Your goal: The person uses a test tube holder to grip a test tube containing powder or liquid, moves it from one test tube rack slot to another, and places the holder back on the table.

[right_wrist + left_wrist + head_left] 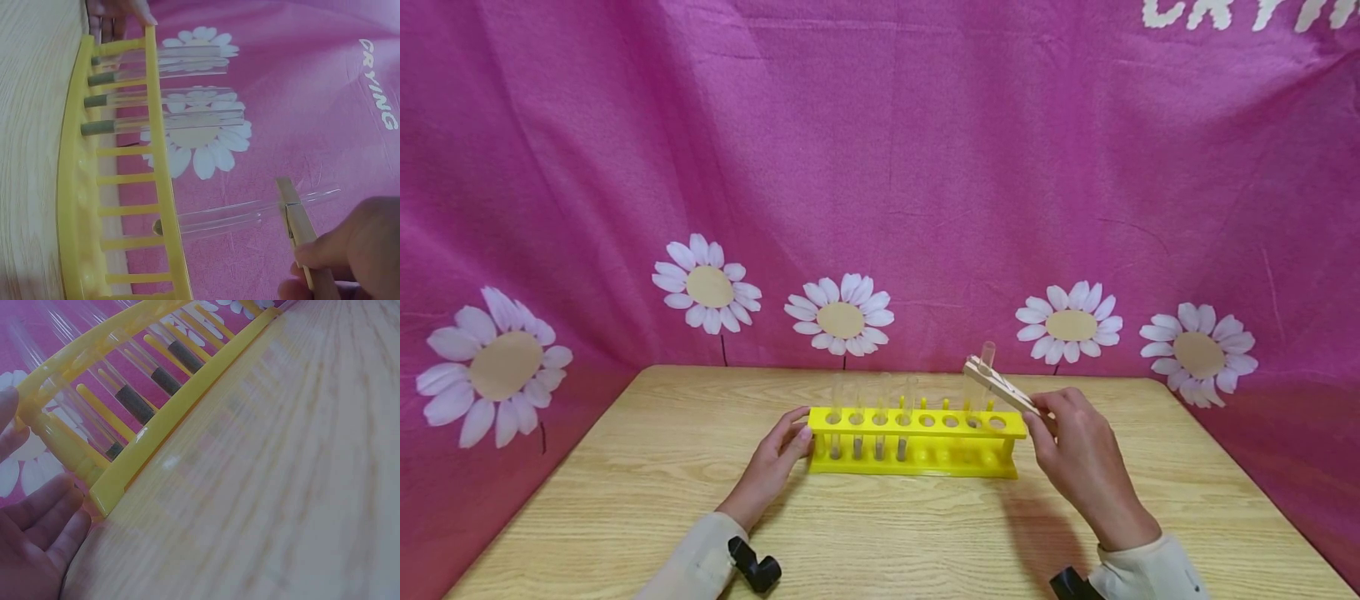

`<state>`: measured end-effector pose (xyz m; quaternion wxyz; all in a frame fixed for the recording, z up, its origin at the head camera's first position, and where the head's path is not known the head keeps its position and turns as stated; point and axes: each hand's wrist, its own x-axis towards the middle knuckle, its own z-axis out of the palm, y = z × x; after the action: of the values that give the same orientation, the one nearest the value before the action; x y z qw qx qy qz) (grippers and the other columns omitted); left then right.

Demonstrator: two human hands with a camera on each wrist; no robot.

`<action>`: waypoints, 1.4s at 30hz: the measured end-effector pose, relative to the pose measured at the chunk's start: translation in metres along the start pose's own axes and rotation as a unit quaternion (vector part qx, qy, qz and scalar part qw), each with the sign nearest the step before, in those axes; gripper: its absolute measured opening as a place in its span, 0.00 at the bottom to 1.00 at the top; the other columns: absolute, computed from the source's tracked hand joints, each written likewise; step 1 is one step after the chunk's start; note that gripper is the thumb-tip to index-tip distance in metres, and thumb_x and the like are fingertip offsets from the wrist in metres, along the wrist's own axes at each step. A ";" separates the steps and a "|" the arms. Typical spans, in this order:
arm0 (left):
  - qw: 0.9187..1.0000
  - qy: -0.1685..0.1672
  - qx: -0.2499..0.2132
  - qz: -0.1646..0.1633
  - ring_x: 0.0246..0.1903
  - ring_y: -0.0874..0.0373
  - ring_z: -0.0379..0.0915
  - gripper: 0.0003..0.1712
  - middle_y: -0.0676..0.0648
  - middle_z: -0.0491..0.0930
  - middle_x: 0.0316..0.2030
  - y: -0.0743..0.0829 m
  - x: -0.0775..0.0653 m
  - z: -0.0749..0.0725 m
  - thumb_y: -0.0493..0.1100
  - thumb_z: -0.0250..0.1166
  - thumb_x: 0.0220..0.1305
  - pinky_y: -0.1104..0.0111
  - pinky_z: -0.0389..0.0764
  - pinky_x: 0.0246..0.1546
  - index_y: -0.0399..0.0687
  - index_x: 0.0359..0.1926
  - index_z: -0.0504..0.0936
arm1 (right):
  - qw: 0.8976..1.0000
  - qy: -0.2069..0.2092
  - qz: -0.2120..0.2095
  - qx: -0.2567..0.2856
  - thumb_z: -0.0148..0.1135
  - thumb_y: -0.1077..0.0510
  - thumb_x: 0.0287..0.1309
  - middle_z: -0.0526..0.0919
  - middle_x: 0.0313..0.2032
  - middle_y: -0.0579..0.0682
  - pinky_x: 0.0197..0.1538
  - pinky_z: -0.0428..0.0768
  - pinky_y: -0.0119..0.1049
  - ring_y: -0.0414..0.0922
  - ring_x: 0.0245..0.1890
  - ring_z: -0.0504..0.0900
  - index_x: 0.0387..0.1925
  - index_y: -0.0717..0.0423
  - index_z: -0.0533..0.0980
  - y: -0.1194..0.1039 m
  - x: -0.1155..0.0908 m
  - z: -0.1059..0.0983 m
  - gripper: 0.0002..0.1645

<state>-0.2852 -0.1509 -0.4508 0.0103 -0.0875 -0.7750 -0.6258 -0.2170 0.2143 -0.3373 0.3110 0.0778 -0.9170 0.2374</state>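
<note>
A yellow test tube rack (917,427) stands on the table, its left end held by my left hand (775,458), thumb at the front. Pinched in my right hand (1078,454) is a wooden test tube holder (1003,388). Its jaws clasp a clear, slightly tilted test tube (987,357). The tube's dark bottom (158,227) is at the rack's upper plate, by the second hole from the right. Several other test tubes (215,117) stand in the leftmost holes, with dark material (134,404) in their bottoms. My right fingers partly hide the holder's handle.
Yellow upright pegs (128,179) line the rack's back. The wooden table (880,533) ends at a pink cloth backdrop (880,167) printed with white daisies and lettering; the cloth also closes in both sides.
</note>
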 end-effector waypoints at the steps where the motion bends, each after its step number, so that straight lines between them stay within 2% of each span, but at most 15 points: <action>1: 1.000 0.000 0.000 0.000 0.59 0.51 0.69 0.31 0.44 0.72 0.59 0.000 0.000 0.000 0.62 0.53 0.69 0.52 0.66 0.64 0.60 0.69 0.64 | 1.000 0.004 -0.002 0.000 0.67 0.65 0.54 0.78 0.34 0.57 0.25 0.71 0.34 0.47 0.26 0.72 0.41 0.67 0.80 0.000 0.000 0.000 0.12; 8: 1.000 0.002 0.008 0.002 0.59 0.49 0.69 0.31 0.43 0.72 0.59 0.002 -0.001 0.000 0.61 0.52 0.70 0.50 0.65 0.65 0.59 0.69 0.63 | 1.000 0.027 -0.010 0.004 0.68 0.66 0.54 0.77 0.33 0.56 0.24 0.71 0.33 0.46 0.25 0.72 0.40 0.66 0.81 -0.003 -0.001 -0.002 0.12; 17: 1.000 0.001 0.007 -0.001 0.61 0.49 0.68 0.32 0.43 0.71 0.60 0.001 0.000 0.000 0.60 0.52 0.71 0.50 0.63 0.65 0.55 0.70 0.63 | 0.999 0.035 0.006 0.017 0.67 0.65 0.56 0.76 0.35 0.56 0.24 0.74 0.31 0.47 0.28 0.73 0.43 0.66 0.80 -0.010 -0.002 -0.004 0.13; 24: 1.000 0.001 0.000 0.005 0.60 0.51 0.68 0.32 0.44 0.72 0.59 0.001 -0.001 0.000 0.62 0.53 0.69 0.53 0.66 0.64 0.57 0.69 0.64 | 0.998 0.047 -0.015 0.026 0.68 0.67 0.54 0.75 0.33 0.54 0.26 0.75 0.32 0.46 0.28 0.74 0.42 0.65 0.81 -0.013 -0.004 0.002 0.12; 35: 1.000 0.002 -0.006 0.009 0.60 0.50 0.68 0.28 0.42 0.71 0.60 0.003 0.000 0.001 0.54 0.51 0.73 0.52 0.65 0.64 0.54 0.70 0.63 | 0.999 0.037 -0.025 0.031 0.68 0.67 0.53 0.76 0.33 0.53 0.25 0.75 0.30 0.44 0.27 0.74 0.41 0.64 0.81 -0.015 -0.005 0.007 0.11; 42: 1.000 0.001 -0.003 0.011 0.60 0.49 0.68 0.29 0.42 0.72 0.60 0.002 0.000 0.001 0.56 0.51 0.73 0.52 0.65 0.65 0.54 0.70 0.63 | 0.998 0.036 -0.035 0.025 0.69 0.67 0.53 0.76 0.32 0.52 0.28 0.77 0.34 0.45 0.28 0.77 0.39 0.64 0.81 -0.014 -0.006 0.011 0.10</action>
<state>-0.2846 -0.1497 -0.4489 0.0173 -0.0953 -0.7724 -0.6277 -0.2141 0.1962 -0.3432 0.3500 0.1090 -0.8956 0.2519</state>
